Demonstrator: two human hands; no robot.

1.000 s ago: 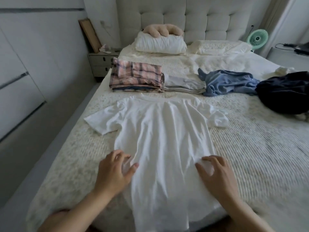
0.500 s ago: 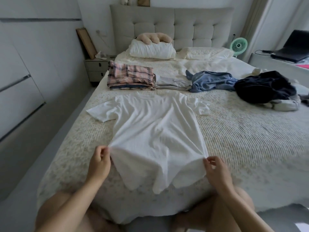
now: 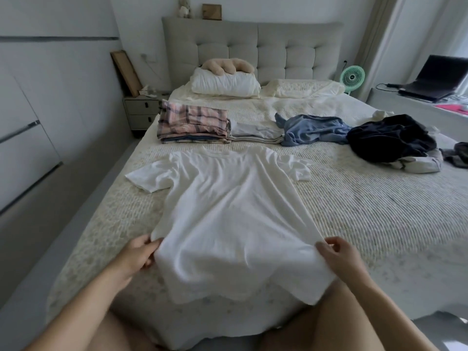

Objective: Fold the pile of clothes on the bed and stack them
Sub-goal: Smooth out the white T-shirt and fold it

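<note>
At lower left of the frame the left hand point(image 3: 138, 254) pinches the side edge of the white T-shirt point(image 3: 228, 214) between thumb and curled fingers. At lower right the right hand point(image 3: 340, 257) pinches the opposite side edge the same way, so the two hands are well apart with the shirt's lower body stretched between them. The hem hangs slack below the hands, over the near edge of the bed point(image 3: 367, 219).

The shirt lies in the centre of the frame, its long axis running from bottom to top, collar toward the headboard and both short sleeves spread sideways.

Beyond the collar sits a folded stack topped by a pink plaid garment point(image 3: 193, 124), a folded pale pile point(image 3: 255, 134) touching its right side. Further right lie a crumpled blue garment point(image 3: 314, 131) and a dark heap point(image 3: 390, 138), unfolded.
</note>
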